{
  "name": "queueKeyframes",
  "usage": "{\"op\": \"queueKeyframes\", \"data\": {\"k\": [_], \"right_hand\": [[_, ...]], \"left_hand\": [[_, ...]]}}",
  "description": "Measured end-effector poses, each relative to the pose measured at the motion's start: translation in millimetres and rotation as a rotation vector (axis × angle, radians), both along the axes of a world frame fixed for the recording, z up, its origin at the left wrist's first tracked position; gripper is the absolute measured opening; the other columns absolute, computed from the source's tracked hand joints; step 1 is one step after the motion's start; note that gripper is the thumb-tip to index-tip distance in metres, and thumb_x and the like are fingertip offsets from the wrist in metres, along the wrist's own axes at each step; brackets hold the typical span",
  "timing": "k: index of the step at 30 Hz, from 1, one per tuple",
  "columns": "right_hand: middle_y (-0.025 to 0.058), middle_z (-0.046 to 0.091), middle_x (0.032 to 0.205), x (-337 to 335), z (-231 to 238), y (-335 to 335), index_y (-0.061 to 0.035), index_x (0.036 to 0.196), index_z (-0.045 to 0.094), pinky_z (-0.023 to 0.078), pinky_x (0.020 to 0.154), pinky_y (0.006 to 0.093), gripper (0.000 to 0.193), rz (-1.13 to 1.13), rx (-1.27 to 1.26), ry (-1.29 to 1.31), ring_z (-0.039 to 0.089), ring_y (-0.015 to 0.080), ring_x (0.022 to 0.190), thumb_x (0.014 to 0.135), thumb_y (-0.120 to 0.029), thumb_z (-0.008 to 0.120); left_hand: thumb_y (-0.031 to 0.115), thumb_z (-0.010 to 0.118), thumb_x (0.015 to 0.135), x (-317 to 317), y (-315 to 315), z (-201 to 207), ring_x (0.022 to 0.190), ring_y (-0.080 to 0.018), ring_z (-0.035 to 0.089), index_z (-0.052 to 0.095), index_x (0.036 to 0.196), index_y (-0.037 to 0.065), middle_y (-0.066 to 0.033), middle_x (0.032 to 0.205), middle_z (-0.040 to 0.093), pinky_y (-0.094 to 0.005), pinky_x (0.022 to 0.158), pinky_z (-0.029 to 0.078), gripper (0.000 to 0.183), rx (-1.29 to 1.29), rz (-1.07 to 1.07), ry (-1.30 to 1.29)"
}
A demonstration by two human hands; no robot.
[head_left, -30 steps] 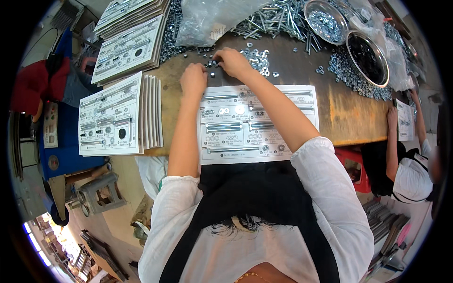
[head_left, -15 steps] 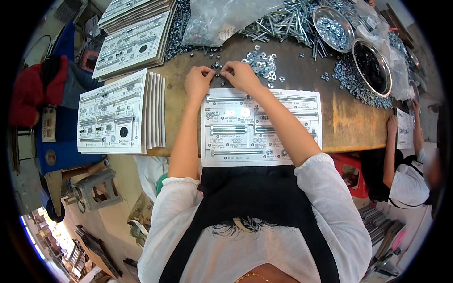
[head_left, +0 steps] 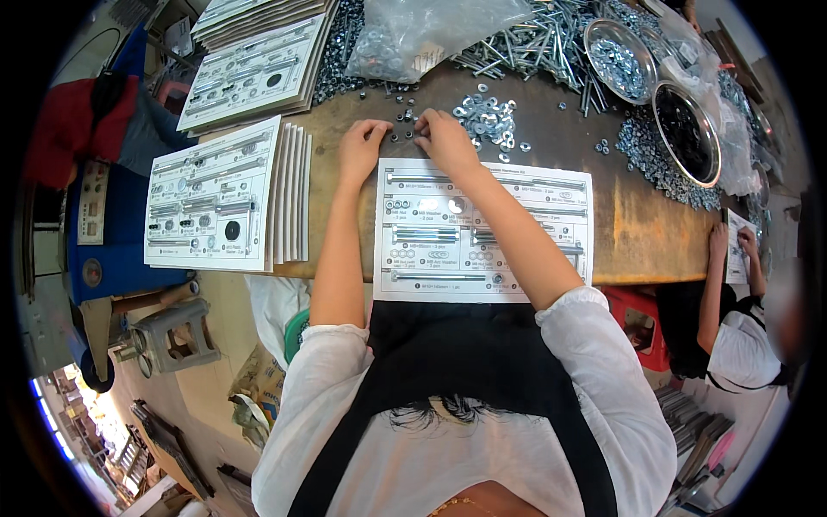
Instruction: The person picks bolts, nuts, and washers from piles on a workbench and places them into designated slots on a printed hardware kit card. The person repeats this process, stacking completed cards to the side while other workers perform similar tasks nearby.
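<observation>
In front of me on the table lies a printed card point(head_left: 527, 205) with bolts, nuts and washers set in its boxes. My left hand point(head_left: 360, 153) is beyond the card's far left corner, its thumb and fingers drawn together. My right hand point(head_left: 446, 145) reaches across the card, its fingers bent in at the edge of a few small dark nuts point(head_left: 403, 115). Whatever is between the fingertips of either hand is too small to make out. Just right of my right hand lies a loose pile of flat washers point(head_left: 488, 119).
Finished-looking cards point(head_left: 207, 194) stand stacked at left, with another stack point(head_left: 250, 73) behind. A clear plastic bag point(head_left: 422, 34), heaped bolts point(head_left: 534, 56) and steel bowls, one with black parts point(head_left: 687, 133), fill the back. Another person's hand point(head_left: 718, 237) works at right.
Both hands have stayed by the nuts; the gap between them has widened slightly. The whole view has shifted a little. The person at right has moved a hand over their card.
</observation>
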State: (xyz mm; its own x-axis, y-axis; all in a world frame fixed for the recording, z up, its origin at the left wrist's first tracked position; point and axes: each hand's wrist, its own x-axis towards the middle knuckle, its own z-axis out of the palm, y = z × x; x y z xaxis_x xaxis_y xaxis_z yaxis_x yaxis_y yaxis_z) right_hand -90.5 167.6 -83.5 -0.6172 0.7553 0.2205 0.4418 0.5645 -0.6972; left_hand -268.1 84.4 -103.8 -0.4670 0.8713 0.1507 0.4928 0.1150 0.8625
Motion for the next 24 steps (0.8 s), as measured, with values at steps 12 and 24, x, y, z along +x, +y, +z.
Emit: {"op": "queueKeyframes", "data": {"k": [12,24], "right_hand": [[0.0065,0.067,0.087,82,59,4,-0.0073,0.101,0.074,0.052,0.070,0.0287,0.021,-0.016,-0.101,0.237,0.065,0.0167,0.075,0.080,-0.011,0.079],[0.0067,0.062,0.096,155,27,-54,-0.0096,0.100,0.069,0.054,0.071,0.0345,0.014,-0.073,0.064,-0.063,0.067,0.0252,0.080,0.087,-0.010,0.072]], "left_hand": [[0.022,0.052,0.103,-5,-9,0,0.093,-0.0160,0.063,0.074,0.107,0.004,-0.0050,0.100,0.069,-0.0288,0.087,0.048,0.029,0.099,-0.109,-0.255],[0.024,0.048,0.106,-8,-22,14,0.100,-0.0107,0.060,0.070,0.118,0.001,-0.0041,0.112,0.070,-0.0254,0.094,0.045,0.033,0.143,-0.139,-0.484]]}}
